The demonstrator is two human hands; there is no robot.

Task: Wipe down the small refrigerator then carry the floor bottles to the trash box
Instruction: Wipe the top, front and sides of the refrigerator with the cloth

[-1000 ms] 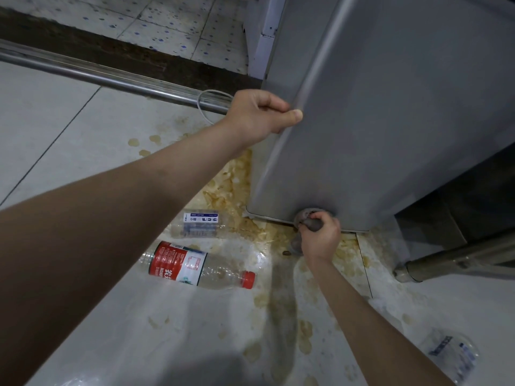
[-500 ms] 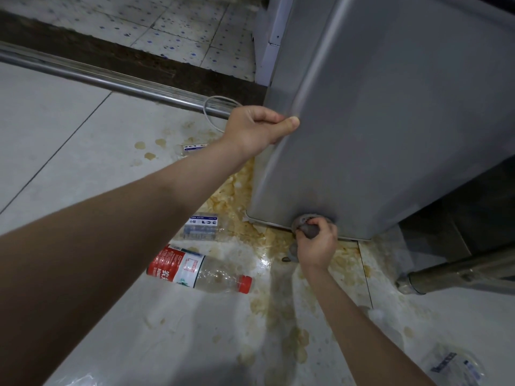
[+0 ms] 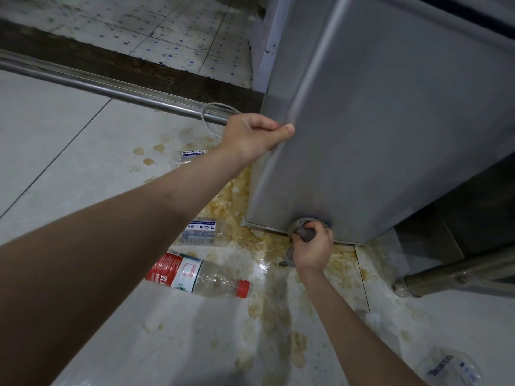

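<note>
Refrigerator: we see the small grey refrigerator (image 3: 390,129) standing on the tiled floor (image 3: 55,135), filling the upper right of the view, its near left corner edge running down toward the stained patch.
Left hand: our left hand (image 3: 253,137) curls round that corner edge about halfway up, fingers wrapped behind it and the thumb pressed flat on the front face.
Right hand: our right hand (image 3: 313,247) is clenched on a dark grey cloth (image 3: 305,232), holding it against the refrigerator's bottom front edge just above the floor; the cloth bunches out above the fingers.
Red-label bottle: a clear plastic bottle with a red label and red cap (image 3: 198,275) lies on its side on the floor, near the refrigerator's bottom left corner, cap pointing right.
Blue-label bottle: a smaller clear bottle with blue and white print (image 3: 200,232) lies just beyond it, closer to the corner.
Third bottle: another clear bottle (image 3: 189,157) lies farther back, partly hidden by the left forearm.
Fourth item: at the lower right corner of the view a crumpled clear item (image 3: 448,367), perhaps a crushed bottle, lies on the floor; it is too blurred to be sure.
Stain: yellowish-brown spill marks (image 3: 237,201) spread across the floor from the refrigerator's base.
Rail: a metal rail (image 3: 97,86) crosses the floor behind the left hand.
</note>
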